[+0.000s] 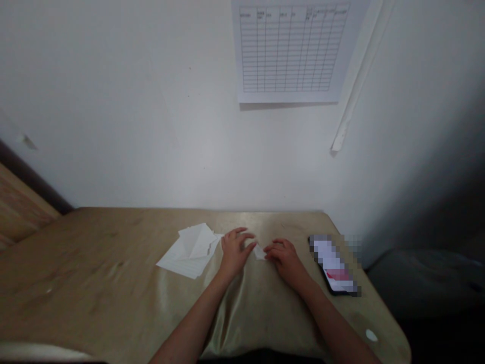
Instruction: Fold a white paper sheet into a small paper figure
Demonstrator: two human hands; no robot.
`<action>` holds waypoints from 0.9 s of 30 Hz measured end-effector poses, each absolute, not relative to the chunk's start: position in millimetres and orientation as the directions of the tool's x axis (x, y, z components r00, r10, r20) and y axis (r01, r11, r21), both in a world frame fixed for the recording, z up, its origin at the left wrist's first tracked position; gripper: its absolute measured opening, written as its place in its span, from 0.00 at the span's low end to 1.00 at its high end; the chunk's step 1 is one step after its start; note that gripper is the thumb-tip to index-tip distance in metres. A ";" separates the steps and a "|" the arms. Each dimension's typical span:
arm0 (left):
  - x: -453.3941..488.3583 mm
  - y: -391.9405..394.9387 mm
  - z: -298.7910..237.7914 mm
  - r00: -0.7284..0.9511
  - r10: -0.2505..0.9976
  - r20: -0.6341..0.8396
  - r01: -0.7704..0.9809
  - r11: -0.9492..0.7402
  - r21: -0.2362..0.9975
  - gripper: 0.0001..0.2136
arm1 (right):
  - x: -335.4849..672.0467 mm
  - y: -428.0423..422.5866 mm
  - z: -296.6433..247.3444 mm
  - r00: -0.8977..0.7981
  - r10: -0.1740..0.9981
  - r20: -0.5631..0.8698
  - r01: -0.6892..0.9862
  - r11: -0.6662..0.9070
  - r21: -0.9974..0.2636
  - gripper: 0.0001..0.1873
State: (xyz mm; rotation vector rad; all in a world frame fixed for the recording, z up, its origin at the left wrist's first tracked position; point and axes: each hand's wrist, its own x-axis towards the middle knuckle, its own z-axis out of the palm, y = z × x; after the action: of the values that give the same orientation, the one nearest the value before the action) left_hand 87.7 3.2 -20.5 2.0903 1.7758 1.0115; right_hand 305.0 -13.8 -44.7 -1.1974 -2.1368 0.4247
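1. From the head view, here we are: a small, white, creased piece of paper (259,252) lies low on the tan, satin-covered tabletop (125,303), right between the two hands.
2. Progress? The piece looks part-shaped, folded perhaps, and with fingers on it I'd judge it unfinished; the exact creases are too small to read.
3. Over to the left, a loose pile of thin white paper sheets (178,264) sits just beside the left hand (235,247), untouched.
4. Left grip: loosely curved, narrow gap between thumb and forefinger, thumb tip at the paper's left edge.
5. Right hand (285,255): fingers curled, tips at the paper's right edge; whether that grip pinches, I can't tell.
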 end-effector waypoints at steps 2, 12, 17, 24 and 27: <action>81.4 4.0 -17.0 0.098 0.919 0.381 0.782 -0.308 0.542 0.13 | 308.9 -11.7 -44.0 -0.380 0.837 0.394 0.640 0.545 -0.541 0.18; 72.7 3.3 -5.7 0.179 0.939 0.293 0.834 -0.302 0.462 0.03 | 317.3 -7.4 -41.8 -0.363 0.802 0.474 0.652 0.582 -0.486 0.18; 82.0 -1.4 -10.0 0.247 0.926 0.285 0.806 -0.360 0.470 0.03 | 312.2 -11.5 -34.8 -0.351 0.805 0.477 0.655 0.576 -0.489 0.15; 90.4 -6.0 -10.7 0.338 0.904 0.262 0.785 -0.425 0.451 0.03 | 303.0 -19.1 -29.4 -0.332 0.859 0.390 0.775 0.484 -0.406 0.09; 88.8 -6.3 -8.7 0.340 0.901 0.269 0.802 -0.427 0.417 0.04 | 303.1 -20.6 -28.6 -0.304 0.882 0.361 0.808 0.439 -0.393 0.09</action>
State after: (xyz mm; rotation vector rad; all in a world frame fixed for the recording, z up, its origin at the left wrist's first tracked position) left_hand 88.8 -6.3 -8.7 2.3913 1.5460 0.6897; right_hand 303.1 -20.6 -28.6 -1.4157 -2.1688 0.1852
